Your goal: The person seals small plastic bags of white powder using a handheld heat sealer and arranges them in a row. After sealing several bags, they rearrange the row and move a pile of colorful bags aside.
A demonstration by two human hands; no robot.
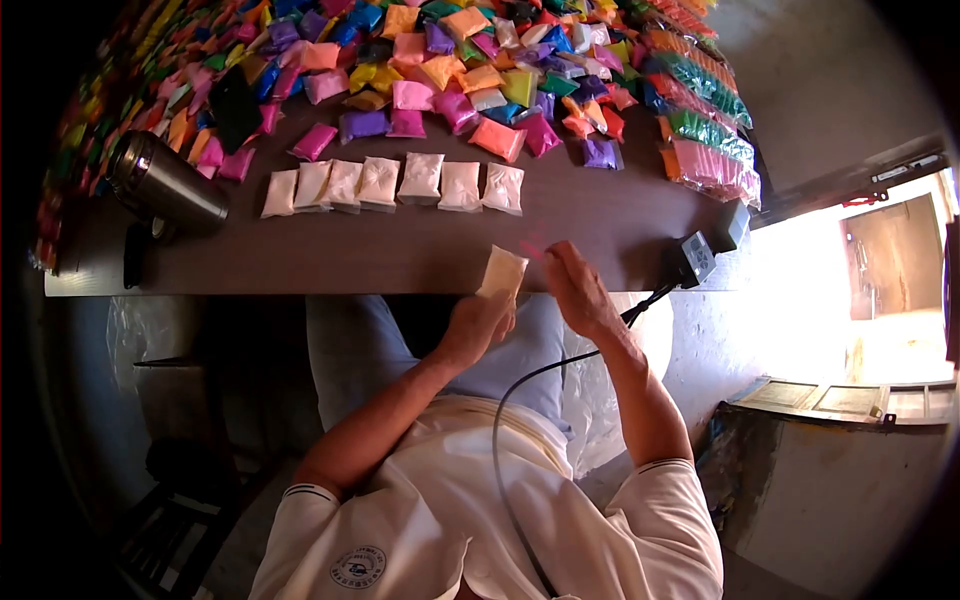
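My left hand (pixel 478 328) is closed around a pale cream packet (pixel 506 268), holding it up near the table's front edge. Just to its right is my right hand (pixel 582 295), fingers bent together. A faint pink blur (pixel 532 248) shows at its fingertips, too smeared to name. Beyond both hands, several pale pinkish packets (pixel 379 184) lie side by side in a row on the dark brown table (pixel 400 250). They look like the one I hold.
A large heap of colourful small packets (pixel 440 75) covers the back of the table. At left lies a steel flask (pixel 175 185). Stacked packet bundles (pixel 710 125) line the right edge, near a small grey box-shaped device (pixel 692 260) with a black cable (pixel 540 370) running across my lap.
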